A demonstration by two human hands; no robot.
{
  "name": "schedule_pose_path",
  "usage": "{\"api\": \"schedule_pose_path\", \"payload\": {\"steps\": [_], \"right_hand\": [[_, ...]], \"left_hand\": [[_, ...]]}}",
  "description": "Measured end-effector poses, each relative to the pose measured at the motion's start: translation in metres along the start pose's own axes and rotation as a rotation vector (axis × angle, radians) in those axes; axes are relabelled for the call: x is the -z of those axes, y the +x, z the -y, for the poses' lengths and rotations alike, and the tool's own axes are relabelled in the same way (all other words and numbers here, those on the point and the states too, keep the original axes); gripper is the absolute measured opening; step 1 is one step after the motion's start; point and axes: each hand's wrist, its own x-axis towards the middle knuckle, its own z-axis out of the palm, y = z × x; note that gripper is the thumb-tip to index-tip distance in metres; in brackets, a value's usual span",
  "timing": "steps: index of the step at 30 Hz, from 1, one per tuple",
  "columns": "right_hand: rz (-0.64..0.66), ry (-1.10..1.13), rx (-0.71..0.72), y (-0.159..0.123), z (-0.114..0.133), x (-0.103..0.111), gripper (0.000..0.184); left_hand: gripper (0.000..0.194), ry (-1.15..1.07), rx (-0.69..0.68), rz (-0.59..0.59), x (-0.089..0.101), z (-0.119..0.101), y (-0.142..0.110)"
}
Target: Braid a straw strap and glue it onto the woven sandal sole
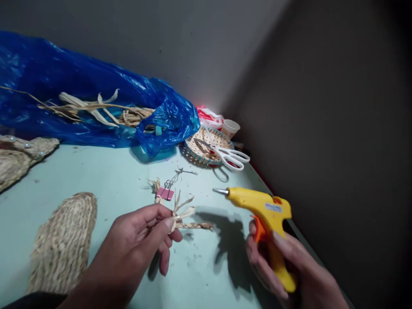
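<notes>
My left hand [141,238] pinches a braided straw cord [193,224] between thumb and fingers, with loose straw ends sticking up beside the thumb. A pink binder clip [165,193] lies on the table just beyond it, clamped on more straw. My right hand [283,266] is wrapped round the handle of a yellow glue gun [260,204] with an orange trigger. Its metal nozzle points left, toward the cord, a short way off from it.
A woven straw sole [62,242] lies at the left on the pale green table [106,176]; another woven piece [19,156] is at far left. Behind are a blue plastic bag [80,81] with straw, a small basket [201,150], white scissors [230,156], a cup [230,128]. Wall at right.
</notes>
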Motion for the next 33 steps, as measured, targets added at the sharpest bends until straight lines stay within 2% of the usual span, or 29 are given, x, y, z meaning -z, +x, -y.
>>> {"api": "schedule_pose_path", "payload": {"steps": [2, 4, 6, 10, 13, 17, 19, 20, 22, 24, 26, 29, 33], "right_hand": [[0.041, 0.173, -0.071, 0.009, 0.001, -0.002, 0.034], [0.08, 0.221, -0.109, 0.016, 0.001, -0.005, 0.039], [0.112, 0.178, -0.108, 0.02, 0.0, -0.009, 0.045], [0.158, -0.05, -0.047, 0.023, 0.0, -0.014, 0.042], [0.136, -0.386, 0.041, 0.023, 0.004, -0.008, 0.043], [-0.166, -1.206, 0.304, 0.015, 0.011, 0.001, 0.047], [-0.253, -1.394, 0.461, 0.007, 0.013, -0.004, 0.045], [-0.244, -1.398, 0.545, 0.003, 0.014, -0.01, 0.043], [-0.068, -1.223, 0.664, -0.001, 0.015, -0.026, 0.034], [0.102, -1.057, 0.618, -0.001, 0.016, -0.042, 0.023], [0.201, -0.961, 0.557, 0.003, 0.016, -0.054, 0.019], [0.231, -0.875, 0.6, 0.009, 0.014, -0.062, 0.017], [0.195, -0.85, 0.829, 0.009, 0.008, -0.065, 0.008]], "left_hand": [[0.023, -0.004, 0.002, 0.013, 0.001, -0.001, 0.0], [0.026, -0.009, -0.016, 0.032, 0.001, -0.001, -0.001], [0.025, 0.0, -0.045, 0.053, 0.003, 0.0, -0.001], [0.022, 0.067, -0.102, 0.08, 0.004, 0.001, 0.0], [0.021, 0.077, -0.111, 0.076, 0.004, 0.001, 0.0], [0.021, 0.084, -0.109, 0.081, 0.005, 0.001, -0.001], [0.024, 0.096, -0.119, 0.084, 0.005, 0.003, -0.003], [0.024, 0.093, -0.122, 0.084, 0.005, 0.003, -0.003], [0.024, 0.073, -0.122, 0.08, 0.004, 0.005, -0.003], [0.023, 0.056, -0.112, 0.089, 0.004, 0.005, -0.004], [0.025, 0.066, -0.095, 0.112, 0.003, 0.006, -0.004], [0.026, 0.085, -0.073, 0.112, 0.002, 0.005, -0.004], [0.027, 0.109, -0.055, 0.096, 0.0, 0.003, -0.006]]}}
